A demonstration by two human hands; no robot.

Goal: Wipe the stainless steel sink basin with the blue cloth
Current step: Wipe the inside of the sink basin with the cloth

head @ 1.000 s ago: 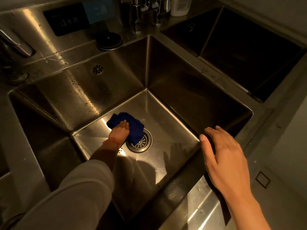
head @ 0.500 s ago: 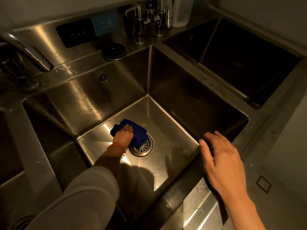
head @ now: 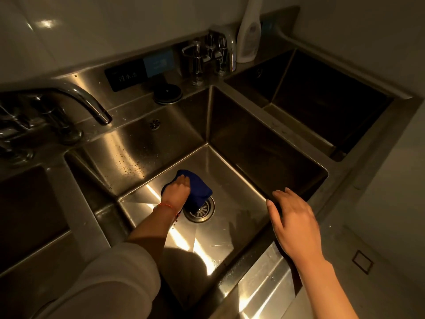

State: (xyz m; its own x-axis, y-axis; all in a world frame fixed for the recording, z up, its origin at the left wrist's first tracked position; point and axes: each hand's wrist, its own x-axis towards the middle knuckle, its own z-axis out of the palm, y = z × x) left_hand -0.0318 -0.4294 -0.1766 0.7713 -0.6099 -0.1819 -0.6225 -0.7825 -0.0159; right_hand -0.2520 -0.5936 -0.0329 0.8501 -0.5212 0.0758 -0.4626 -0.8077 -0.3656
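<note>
My left hand (head: 177,192) presses down on the bunched dark blue cloth (head: 195,189), fingers curled over its top and gripping it against the floor of the square stainless steel sink basin (head: 230,180). The cloth's long axis runs from the far left toward the near right, its near-right end overlapping the rim of the round slotted metal drain (head: 201,211). My left forearm reaches steeply down into the basin, a thin red bracelet (head: 166,206) at the wrist and a pale sleeve (head: 110,284) pushed up above. My right hand (head: 292,224) hovers palm-down over the basin's near-right rim, fingers loosely spread, holding nothing. A curved chrome faucet (head: 85,102) stands at far left.
</note>
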